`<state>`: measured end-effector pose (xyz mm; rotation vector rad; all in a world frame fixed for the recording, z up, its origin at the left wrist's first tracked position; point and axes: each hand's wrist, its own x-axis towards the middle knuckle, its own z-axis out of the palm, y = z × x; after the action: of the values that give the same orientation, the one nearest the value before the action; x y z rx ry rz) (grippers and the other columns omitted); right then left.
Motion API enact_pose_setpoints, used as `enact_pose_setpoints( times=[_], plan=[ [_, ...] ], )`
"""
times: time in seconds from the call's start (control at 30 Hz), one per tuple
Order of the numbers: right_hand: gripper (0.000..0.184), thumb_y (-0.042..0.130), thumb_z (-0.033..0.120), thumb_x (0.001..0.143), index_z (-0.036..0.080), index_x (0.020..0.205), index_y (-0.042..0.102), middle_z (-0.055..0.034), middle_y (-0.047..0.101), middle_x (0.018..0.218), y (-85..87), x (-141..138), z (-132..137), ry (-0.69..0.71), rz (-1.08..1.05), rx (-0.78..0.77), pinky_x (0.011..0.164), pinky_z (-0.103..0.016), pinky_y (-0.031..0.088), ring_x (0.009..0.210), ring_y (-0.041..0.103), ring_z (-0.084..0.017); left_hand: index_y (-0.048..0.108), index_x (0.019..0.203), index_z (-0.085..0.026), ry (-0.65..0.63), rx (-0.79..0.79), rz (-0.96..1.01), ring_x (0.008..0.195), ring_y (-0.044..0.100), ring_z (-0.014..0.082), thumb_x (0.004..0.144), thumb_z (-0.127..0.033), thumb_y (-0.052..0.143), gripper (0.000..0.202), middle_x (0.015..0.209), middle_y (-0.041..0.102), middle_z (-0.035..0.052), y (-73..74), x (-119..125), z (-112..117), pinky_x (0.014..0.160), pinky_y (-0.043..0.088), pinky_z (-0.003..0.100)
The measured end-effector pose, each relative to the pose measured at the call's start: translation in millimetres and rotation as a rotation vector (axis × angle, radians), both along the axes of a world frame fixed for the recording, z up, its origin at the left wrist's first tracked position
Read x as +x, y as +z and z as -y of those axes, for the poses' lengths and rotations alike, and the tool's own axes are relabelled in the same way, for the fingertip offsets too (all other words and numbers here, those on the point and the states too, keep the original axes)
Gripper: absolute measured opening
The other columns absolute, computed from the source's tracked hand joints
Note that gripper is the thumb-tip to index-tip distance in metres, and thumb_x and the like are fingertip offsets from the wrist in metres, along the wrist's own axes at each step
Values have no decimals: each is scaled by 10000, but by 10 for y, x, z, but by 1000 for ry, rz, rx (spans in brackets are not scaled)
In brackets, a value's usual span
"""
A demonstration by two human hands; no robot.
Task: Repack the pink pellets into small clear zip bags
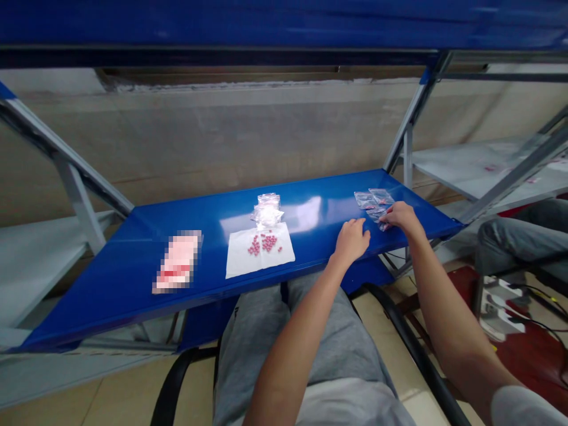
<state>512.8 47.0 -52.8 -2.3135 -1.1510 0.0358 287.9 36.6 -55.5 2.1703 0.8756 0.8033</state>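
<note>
My right hand (398, 216) lies on a few small clear plastic bags (373, 204) at the right end of the blue metal shelf (133, 284), its fingertips over their edge. Just left of it, my left hand (352, 240) rests on the bare blue surface, fingers loosely curled and holding nothing. Further left, small pink pellets (264, 242) lie scattered on a white paper sheet (244, 260). Behind the sheet is a clear bag of white contents (267, 212). A pixelated pink-and-white packet (178, 261) lies at the left; its details are hidden.
White shelves (479, 165) stand to the right and another (35, 260) to the left, on grey-and-white metal frames. A seated person's grey trouser leg (519, 236) is at the right. Black cables (536, 307) lie over a red surface below it. My grey-clad legs are beneath the shelf.
</note>
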Motion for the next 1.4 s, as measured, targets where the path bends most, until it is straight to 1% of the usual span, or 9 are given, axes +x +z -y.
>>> enact_pose_setpoints(
  times=[0.13,0.3,0.47,0.63,0.8,0.93,1.07,1.17,1.4],
  plan=[
    [293,894,253,567,208,608,608,0,590,505,75,-197,115,-44,-131,-77,591,-304,510,617,677,-233,623,1369,-144,2,-152,67,1111,706,275,908,-161,615,461,1212,743,163,-52,272,-106,1020,526,396],
    [323,854,275,613,189,861,666,14,626,568,286,-736,318,63,-692,131,479,-243,396,532,595,-163,378,1554,-90,69,-388,306,860,736,225,879,-179,690,749,873,772,82,-40,167,-70,855,562,350],
    [401,897,352,559,211,827,635,34,626,665,383,-1336,553,203,-1094,378,485,-201,403,585,582,-121,300,1602,-171,182,-463,533,625,666,156,812,-127,752,912,702,697,-20,57,-350,49,682,559,288],
    [442,926,418,559,216,801,617,46,616,670,381,-1955,594,428,-1300,413,487,-194,406,580,550,-103,295,1593,-195,212,-498,671,629,681,138,811,-149,776,919,733,717,-21,217,-1172,222,666,567,261],
    [434,915,427,587,218,842,631,29,680,700,417,-2512,479,632,-1351,302,520,-218,435,588,583,-118,269,1586,-208,332,-494,711,680,719,148,760,-221,841,1005,778,737,-15,278,-1874,377,715,595,280],
    [439,881,395,635,214,996,707,7,728,722,487,-2787,465,756,-1325,236,573,-234,450,646,644,-143,435,1482,-196,288,-478,652,776,735,161,679,-240,886,922,801,726,-13,335,-2213,414,801,595,295],
    [335,835,378,687,203,955,736,7,720,705,541,-2902,495,852,-1229,245,605,-257,452,621,631,-138,634,1236,-186,358,-378,602,868,724,171,732,-379,847,580,996,740,57,425,-2417,383,737,561,247],
    [278,794,359,715,197,936,746,20,686,654,534,-2902,516,892,-1150,207,580,-264,440,571,591,-132,692,1153,-171,415,-343,566,819,718,174,823,-458,741,441,937,746,62,465,-2541,358,656,522,233],
    [261,713,330,750,179,957,761,19,639,624,432,-2916,471,899,-931,173,533,-256,419,553,549,-136,771,1057,-136,359,-440,419,717,700,171,744,-320,788,364,759,754,37,433,-2711,378,724,540,275]
  ],
)
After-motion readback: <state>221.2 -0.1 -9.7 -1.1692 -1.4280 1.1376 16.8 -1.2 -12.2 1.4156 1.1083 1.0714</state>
